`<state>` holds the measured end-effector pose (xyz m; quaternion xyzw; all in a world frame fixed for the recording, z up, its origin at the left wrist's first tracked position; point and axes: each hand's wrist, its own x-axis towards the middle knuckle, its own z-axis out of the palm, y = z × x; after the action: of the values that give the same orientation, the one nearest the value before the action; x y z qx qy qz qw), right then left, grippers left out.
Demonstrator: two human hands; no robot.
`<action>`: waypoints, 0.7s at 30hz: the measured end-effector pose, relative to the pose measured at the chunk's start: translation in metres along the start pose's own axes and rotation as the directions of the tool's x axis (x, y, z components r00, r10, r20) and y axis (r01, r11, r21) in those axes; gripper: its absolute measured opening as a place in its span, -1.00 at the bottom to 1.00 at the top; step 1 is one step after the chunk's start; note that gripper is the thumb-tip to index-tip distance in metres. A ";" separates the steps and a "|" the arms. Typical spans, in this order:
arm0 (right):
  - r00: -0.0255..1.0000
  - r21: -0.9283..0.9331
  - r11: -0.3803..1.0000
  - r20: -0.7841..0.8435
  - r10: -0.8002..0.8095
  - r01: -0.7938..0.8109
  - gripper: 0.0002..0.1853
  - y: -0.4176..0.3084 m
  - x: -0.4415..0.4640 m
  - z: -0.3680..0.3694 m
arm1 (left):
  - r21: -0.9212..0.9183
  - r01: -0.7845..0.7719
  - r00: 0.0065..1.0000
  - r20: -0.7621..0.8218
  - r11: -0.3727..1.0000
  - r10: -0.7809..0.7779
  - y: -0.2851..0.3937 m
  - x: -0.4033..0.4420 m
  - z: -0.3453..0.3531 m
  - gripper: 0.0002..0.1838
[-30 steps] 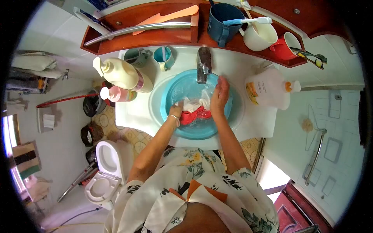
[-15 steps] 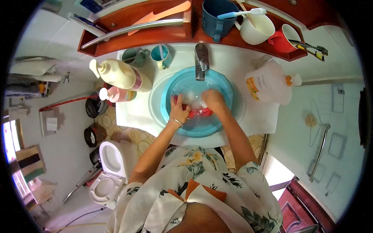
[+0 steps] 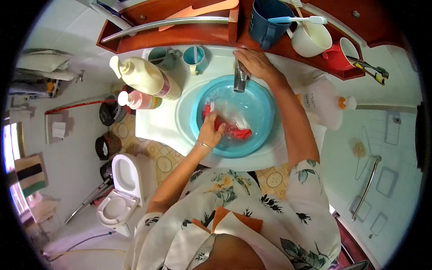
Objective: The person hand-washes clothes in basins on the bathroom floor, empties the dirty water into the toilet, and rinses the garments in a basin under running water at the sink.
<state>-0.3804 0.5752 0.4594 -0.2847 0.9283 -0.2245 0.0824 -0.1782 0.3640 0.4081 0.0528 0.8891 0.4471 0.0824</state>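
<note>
A round blue basin (image 3: 263, 121) with water in it sits in the white sink (image 3: 182, 118). Red and white cloth (image 3: 238, 132) lies wet in the basin. My left hand (image 3: 210, 130) is at the basin's left side, its fingers curled on the red part of the cloth. My right hand (image 3: 256, 64) rests on top of the metal faucet (image 3: 240, 81), with its fingers extended over the handle and nothing gripped in them.
Left of the basin stand a cream pump bottle (image 3: 146, 76), a pink pump bottle (image 3: 140, 100) and two cups. A large clear bottle (image 3: 321, 103) stands at the right. Above the sink, a wooden shelf (image 3: 202, 33) holds mugs and toothbrushes.
My right hand has left the basin and moved up to the faucet. My left hand stays in the basin at the cloth, which has shifted a little.
</note>
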 end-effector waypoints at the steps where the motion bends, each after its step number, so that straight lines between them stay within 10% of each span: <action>1: 0.994 -0.099 0.995 0.102 0.030 -0.020 -0.48 -0.009 0.004 -0.007 | 0.002 0.020 0.999 0.028 1.000 -0.020 0.001 0.000 0.000 -0.45; 4: 0.963 -0.213 0.976 -0.269 -0.012 -0.047 -0.44 -0.052 -0.036 0.007 | -0.043 0.062 0.997 0.048 0.997 -0.060 0.008 0.003 -0.003 -0.48; 11: 0.938 -0.216 0.976 -0.342 -0.048 -0.029 -0.43 -0.046 -0.039 0.012 | -0.066 0.108 0.994 0.037 0.992 -0.106 0.002 0.000 0.000 -0.49; 15: 0.985 -0.105 0.981 0.048 0.166 -0.160 -0.48 -0.026 -0.001 -0.010 | -0.061 0.116 0.993 0.042 0.991 -0.114 0.004 -0.002 0.001 -0.50; 18: 0.838 0.411 0.759 0.021 0.546 -0.505 -0.52 -0.015 -0.004 0.020 | -0.053 0.132 0.991 0.041 0.990 -0.130 0.001 -0.002 0.002 -0.52; 20: 0.756 0.855 0.519 -0.340 0.559 0.001 -0.52 0.010 -0.021 0.074 | -0.104 0.118 0.993 0.014 0.987 -0.118 -0.001 -0.005 0.003 -0.52; 21: 0.767 0.854 0.520 -0.330 0.551 -0.005 -0.52 -0.001 -0.027 0.079 | -0.112 0.130 0.991 0.004 0.985 -0.131 0.000 -0.005 0.002 -0.52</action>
<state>-0.3350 0.5603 0.3905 0.0284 0.7303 -0.6814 -0.0389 -0.1727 0.3646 0.4069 -0.0110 0.8644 0.4898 0.1129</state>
